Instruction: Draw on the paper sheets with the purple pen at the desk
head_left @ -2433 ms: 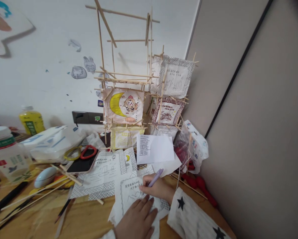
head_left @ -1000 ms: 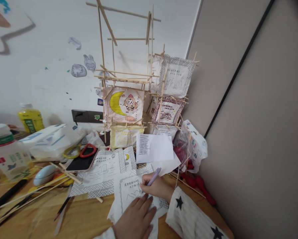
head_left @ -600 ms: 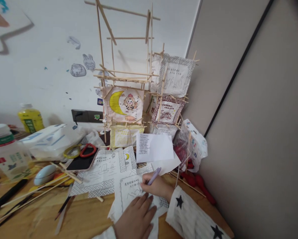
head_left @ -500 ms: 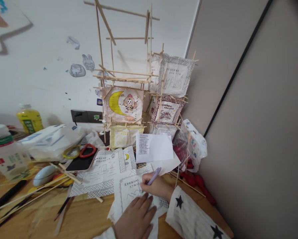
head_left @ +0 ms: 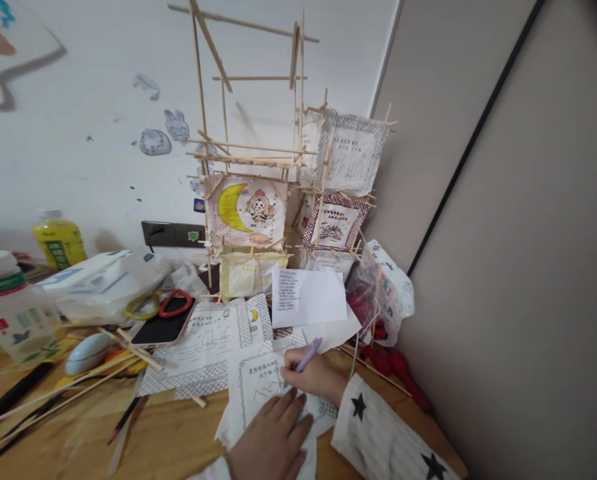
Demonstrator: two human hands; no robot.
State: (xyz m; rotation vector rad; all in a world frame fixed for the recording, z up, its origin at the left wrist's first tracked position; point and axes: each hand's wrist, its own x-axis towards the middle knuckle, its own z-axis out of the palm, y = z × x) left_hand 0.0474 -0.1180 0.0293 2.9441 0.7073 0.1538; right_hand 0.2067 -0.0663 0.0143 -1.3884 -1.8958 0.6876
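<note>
My right hand [head_left: 314,377] is closed around a purple pen [head_left: 309,355], its tip hidden behind the fingers at the paper. Under both hands lies a white sheet [head_left: 256,371] with handwritten characters, a wavy border and a line drawing. Flat on that sheet's lower part rests my left hand [head_left: 272,437], fingers stretched out. Beside it on the left are other drawn sheets [head_left: 211,341] with boats and crosshatched borders. A white paper with written lines [head_left: 312,298] leans upright just behind the pen.
A wooden stick frame [head_left: 251,150] with drawn panels stands against the wall. Red-handled scissors [head_left: 175,303] lie on a phone [head_left: 161,329]. Left are a clear bottle [head_left: 16,320], a yellow bottle [head_left: 58,240], loose sticks [head_left: 63,413] and a blue mouse-like object [head_left: 86,353]. A plastic bag [head_left: 371,293] stands right.
Hardly anything differs. My right hand and the pen have shifted very slightly; my left hand stays on the sheet.
</note>
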